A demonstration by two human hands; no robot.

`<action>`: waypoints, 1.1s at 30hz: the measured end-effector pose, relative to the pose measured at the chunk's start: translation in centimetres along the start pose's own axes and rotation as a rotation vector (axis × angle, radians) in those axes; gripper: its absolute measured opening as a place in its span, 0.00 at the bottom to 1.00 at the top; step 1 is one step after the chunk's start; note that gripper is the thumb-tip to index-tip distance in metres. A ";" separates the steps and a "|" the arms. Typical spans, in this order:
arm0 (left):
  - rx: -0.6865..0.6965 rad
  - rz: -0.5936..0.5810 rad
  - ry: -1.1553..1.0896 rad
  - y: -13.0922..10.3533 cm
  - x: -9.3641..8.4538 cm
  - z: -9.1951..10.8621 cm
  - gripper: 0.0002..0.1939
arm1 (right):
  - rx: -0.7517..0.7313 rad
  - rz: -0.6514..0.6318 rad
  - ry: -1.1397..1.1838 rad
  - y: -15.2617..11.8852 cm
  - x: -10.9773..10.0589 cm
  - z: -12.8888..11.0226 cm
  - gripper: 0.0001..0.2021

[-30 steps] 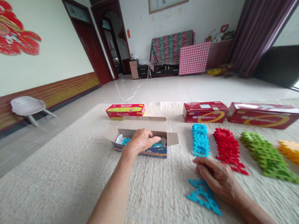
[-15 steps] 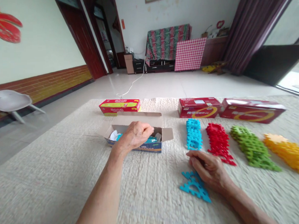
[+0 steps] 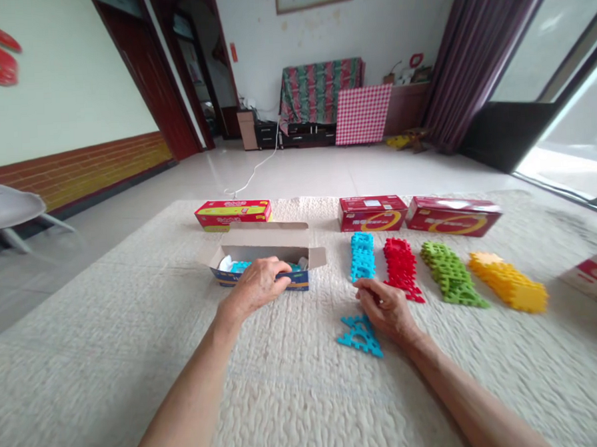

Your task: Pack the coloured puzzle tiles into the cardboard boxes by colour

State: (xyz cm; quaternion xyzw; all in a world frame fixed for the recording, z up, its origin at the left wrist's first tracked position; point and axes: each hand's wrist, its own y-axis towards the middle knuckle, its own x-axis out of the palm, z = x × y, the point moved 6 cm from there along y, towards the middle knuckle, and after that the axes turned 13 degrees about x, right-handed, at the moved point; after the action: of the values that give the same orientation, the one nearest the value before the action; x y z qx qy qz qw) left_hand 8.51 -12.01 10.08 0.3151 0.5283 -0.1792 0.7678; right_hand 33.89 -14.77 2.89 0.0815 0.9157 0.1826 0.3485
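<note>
My left hand (image 3: 262,283) reaches over the front wall of an open cardboard box (image 3: 299,280), its fingers bent and a little apart, with nothing visible in them. Inside the box lie light-blue plastic pieces (image 3: 240,266) and white wrapping. My right hand (image 3: 387,307) rests on the quilted mat with curled fingers; nothing shows in it. Close to its left lies a blue triangular interlocking piece (image 3: 361,340), partly covered by the hand. Just beyond the right fingertips is a row of blue interlocking pieces (image 3: 363,255), and beside it a row of red ones (image 3: 401,265).
Green pieces (image 3: 451,275) and yellow pieces (image 3: 509,282) lie in rows farther right. Behind stand a red-yellow box (image 3: 233,215) and two dark-red boxes (image 3: 373,213). Another box (image 3: 596,278) is at the right edge. All rest on a cream quilted mat (image 3: 148,325).
My left hand has lowered from above the box to its front wall, and its fist has loosened. My right hand stays curled beside the blue triangle. The view has shifted right.
</note>
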 end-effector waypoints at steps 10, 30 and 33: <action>0.122 0.051 0.003 1.1 3.0 2.9 0.11 | -0.032 0.083 -0.059 0.0 -0.2 -0.5 0.11; 0.270 0.061 0.011 1.9 3.6 4.0 0.11 | 0.009 0.075 -0.134 0.0 0.3 0.0 0.12; 0.227 0.078 -0.024 1.8 3.0 3.4 0.11 | 0.022 0.070 -0.117 0.0 0.0 -0.3 0.11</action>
State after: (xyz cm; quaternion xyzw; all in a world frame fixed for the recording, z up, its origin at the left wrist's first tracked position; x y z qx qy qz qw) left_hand 13.09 -12.83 8.69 0.4180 0.4829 -0.2115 0.7398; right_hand 33.69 -14.82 3.04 0.1280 0.8922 0.1795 0.3941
